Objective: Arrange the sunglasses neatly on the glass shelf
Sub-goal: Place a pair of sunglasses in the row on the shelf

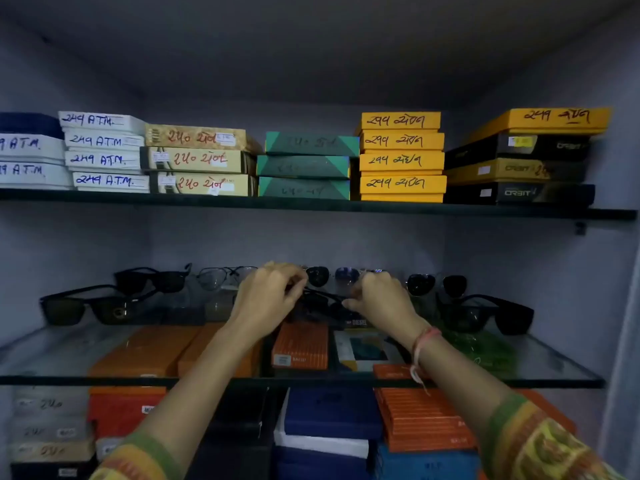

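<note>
At the frame's centre, the left hand and right hand each pinch one end of dark sunglasses. They hold them above the glass shelf. Other pairs sit at both sides.

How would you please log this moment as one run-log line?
stage: positioning | left hand + right hand: both gripping black sunglasses | place: glass shelf, middle | neighbours: other pairs both sides

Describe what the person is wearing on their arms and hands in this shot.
Both hands, left hand and right hand, are bare, with no gloves or visible rings. The right wrist carries a pinkish-red thread band with a loose tail hanging down. Both forearms are uncovered, ending in patterned sleeves of yellow and orange with green cuffs.
</note>
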The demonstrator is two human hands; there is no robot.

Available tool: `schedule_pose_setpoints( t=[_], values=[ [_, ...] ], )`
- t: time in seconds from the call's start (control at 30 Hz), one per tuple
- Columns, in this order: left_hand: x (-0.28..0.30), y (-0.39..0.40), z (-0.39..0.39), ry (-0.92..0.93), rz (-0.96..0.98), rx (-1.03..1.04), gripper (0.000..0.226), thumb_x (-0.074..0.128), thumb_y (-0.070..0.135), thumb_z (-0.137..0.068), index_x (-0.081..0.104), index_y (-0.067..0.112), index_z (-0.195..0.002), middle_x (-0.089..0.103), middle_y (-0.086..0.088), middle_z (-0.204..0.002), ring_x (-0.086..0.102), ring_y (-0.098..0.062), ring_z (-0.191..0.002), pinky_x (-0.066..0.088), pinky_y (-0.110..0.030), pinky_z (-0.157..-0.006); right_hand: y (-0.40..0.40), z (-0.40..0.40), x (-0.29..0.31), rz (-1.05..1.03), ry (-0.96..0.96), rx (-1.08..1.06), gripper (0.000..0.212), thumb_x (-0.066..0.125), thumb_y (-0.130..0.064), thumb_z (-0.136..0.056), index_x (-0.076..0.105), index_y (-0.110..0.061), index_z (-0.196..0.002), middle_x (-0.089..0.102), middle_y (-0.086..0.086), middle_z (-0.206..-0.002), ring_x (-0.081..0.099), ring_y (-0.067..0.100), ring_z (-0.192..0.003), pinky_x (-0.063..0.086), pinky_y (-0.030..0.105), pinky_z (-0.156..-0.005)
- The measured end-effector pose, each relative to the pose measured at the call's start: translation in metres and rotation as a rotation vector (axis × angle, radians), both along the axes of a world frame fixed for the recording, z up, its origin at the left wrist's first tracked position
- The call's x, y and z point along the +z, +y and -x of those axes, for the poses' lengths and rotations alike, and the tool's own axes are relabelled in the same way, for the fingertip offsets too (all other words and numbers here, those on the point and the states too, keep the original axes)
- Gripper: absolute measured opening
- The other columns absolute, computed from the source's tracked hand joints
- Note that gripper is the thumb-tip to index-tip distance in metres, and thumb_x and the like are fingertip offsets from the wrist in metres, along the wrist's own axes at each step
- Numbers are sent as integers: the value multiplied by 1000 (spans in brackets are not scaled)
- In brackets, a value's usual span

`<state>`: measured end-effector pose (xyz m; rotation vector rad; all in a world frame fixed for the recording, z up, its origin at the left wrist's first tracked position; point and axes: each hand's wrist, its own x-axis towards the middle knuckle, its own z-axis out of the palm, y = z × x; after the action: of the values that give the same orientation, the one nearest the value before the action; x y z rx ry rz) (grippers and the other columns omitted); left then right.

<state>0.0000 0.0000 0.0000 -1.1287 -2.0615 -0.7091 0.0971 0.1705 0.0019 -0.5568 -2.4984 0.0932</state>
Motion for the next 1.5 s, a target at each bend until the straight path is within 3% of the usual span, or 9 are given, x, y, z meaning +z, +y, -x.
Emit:
schedule_pose_setpoints(
  t=[0.27, 0.47, 0.57, 0.9, 1.0, 1.1, 1.17, 1.27, 1.5],
  values=[
    [2, 32, 5, -94, 178, 46, 33, 52, 22, -98, 64, 18, -129, 66, -3, -133, 60, -23, -121, 51, -38, -99, 7, 5, -4, -72, -36, -6, 24, 73, -19, -83, 70, -1, -99, 69, 15, -104, 69, 33, -94, 56, 35, -72],
    [1, 48, 11, -75, 310, 55, 31, 50, 20, -100, 65, 19, -127, 69, -9, -125, 64, -26, -113, 47, -40, -102, 21, -12, -1, -123, 17, 45, 17, 63, -15, -88, 77, -5, -91, 62, 9, -77, 71, 28, -84, 47, 27, -64],
    [2, 50, 10, -25, 292, 53, 32, 55, 29, -97, 67, 19, -125, 71, -6, -122, 66, -24, -112, 44, -39, -105, 29, -25, 5, -32, 101, 135, 15, 66, -17, -89, 79, -9, -93, 76, 7, -84, 72, 19, -77, 57, 27, -69],
    [25, 47, 9, -288, 173, 11, 25, 75, 39, -83, 83, 17, -90, 80, -3, -91, 72, -19, -84, 62, -38, -77, 48, -59, 24, 106, 274, 128, 11, 75, -19, -83, 82, -12, -89, 80, 1, -88, 67, 5, -69, 56, 18, -66],
    [31, 52, 0, -303, 201, 66, 25, 73, 39, -83, 83, 16, -85, 80, -3, -90, 71, -23, -84, 58, -36, -72, 53, -63, 26, 148, 309, -7, 11, 80, -28, -76, 82, -18, -79, 78, -2, -76, 71, 15, -70, 61, 34, -70],
    [38, 59, -8, -396, 197, 102, 27, 71, 31, -83, 76, 10, -67, 73, -2, -72, 65, -21, -66, 50, -28, -58, 60, -66, 31, 234, 289, -126, 20, 81, -35, -73, 74, -20, -62, 68, -3, -64, 68, 20, -70, 52, 30, -61],
    [41, 65, -13, -469, 168, 141, 40, 70, 26, -82, 55, 13, -48, 52, 1, -51, 47, -16, -46, 37, -24, -48, 64, -68, 32, 247, 253, -184, 33, 81, -36, -73, 65, -15, -54, 62, -2, -56, 61, 17, -58, 40, 25, -52],
    [44, 72, -18, -532, 179, 154, 47, 70, 21, -80, 39, 14, -46, 39, 1, -47, 38, -16, -43, 31, -25, -46, 67, -68, 32, 295, 146, -204, 41, 82, -34, -73, 58, -14, -46, 54, -3, -47, 53, 14, -48, 37, 25, -48],
    [45, 82, -18, -675, 310, 109, 29, 73, 24, -78, 63, 15, -53, 54, 5, -55, 49, -12, -56, 42, -27, -58, 76, -67, 34, 302, -14, -232, 27, 82, -30, -70, 68, -13, -53, 62, -2, -52, 60, 17, -57, 45, 26, -53]
  ],
)
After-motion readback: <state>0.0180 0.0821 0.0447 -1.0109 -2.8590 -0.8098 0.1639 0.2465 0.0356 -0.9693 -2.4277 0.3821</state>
